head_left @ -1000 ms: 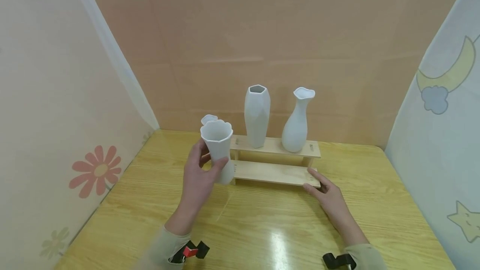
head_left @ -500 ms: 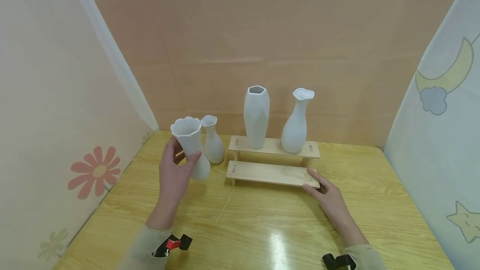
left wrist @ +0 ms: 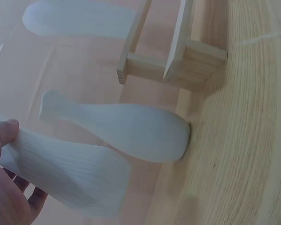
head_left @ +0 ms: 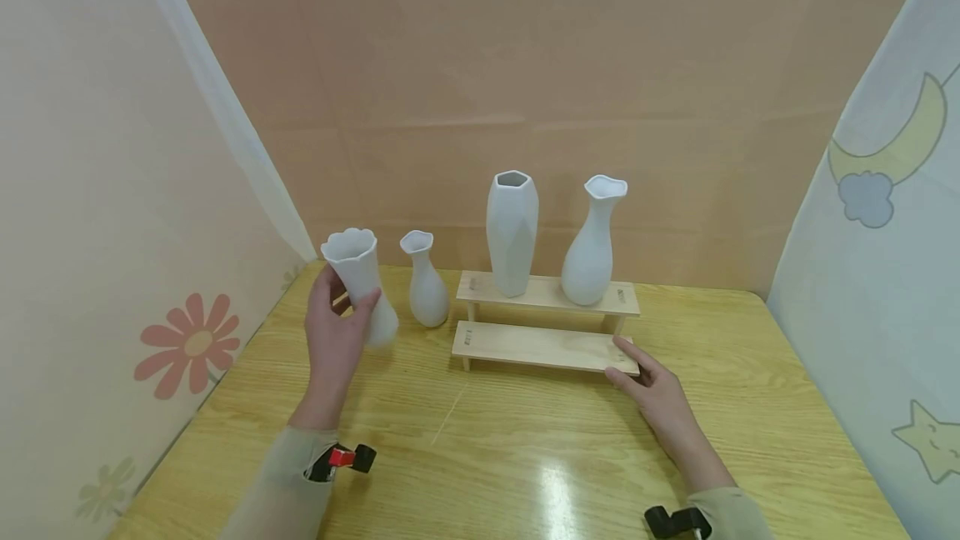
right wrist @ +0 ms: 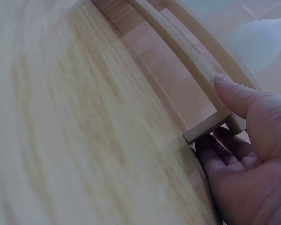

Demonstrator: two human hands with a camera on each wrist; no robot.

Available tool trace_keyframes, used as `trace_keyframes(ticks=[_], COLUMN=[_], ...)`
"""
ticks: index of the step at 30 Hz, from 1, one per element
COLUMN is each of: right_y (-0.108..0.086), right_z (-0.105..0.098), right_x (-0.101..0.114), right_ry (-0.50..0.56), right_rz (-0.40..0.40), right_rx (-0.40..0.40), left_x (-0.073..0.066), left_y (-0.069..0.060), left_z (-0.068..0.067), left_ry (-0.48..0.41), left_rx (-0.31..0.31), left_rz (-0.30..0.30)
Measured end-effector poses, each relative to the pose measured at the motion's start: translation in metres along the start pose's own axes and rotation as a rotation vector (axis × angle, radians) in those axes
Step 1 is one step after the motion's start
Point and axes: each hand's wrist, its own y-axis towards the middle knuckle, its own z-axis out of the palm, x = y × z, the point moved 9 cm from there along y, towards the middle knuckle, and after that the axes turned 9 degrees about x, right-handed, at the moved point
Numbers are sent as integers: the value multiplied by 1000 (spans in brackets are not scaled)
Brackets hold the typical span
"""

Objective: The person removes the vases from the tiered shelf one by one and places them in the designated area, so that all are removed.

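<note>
At far left, the left hand (head_left: 330,332) is gripping a white, scallop-rimmed, flared ceramic-looking vase (head_left: 362,273) between thumb and fingers, holding it tilted above the yellow wood-grain table (head_left: 465,457). Just to its right, a small white narrow-necked vase (head_left: 429,294) is standing upright on the table. Next, a pale wooden two-tier stand (head_left: 543,345) is bearing a tall white faceted vase (head_left: 513,232) and, further right, a white wavy-rimmed bottle vase (head_left: 588,261), both upright on the upper tier. At far right, the right hand (head_left: 660,394) is pinching the lower tier's right end
</note>
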Motion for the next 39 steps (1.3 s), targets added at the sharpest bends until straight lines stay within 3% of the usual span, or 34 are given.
trace_keyframes(ticks=[16, 27, 39], right_y=[2, 2, 0], right_z=[-5, -4, -1], right_x=[-2, -1, -2], right_ry=[-37, -27, -11], right_rz=[2, 14, 3], right_rx=[-8, -9, -10], left_x=[42, 66, 76], left_y=[32, 47, 53], left_z=[5, 17, 29], left_ry=[32, 5, -11], left_rx=[-94, -66, -41], left_rz=[1, -37, -23])
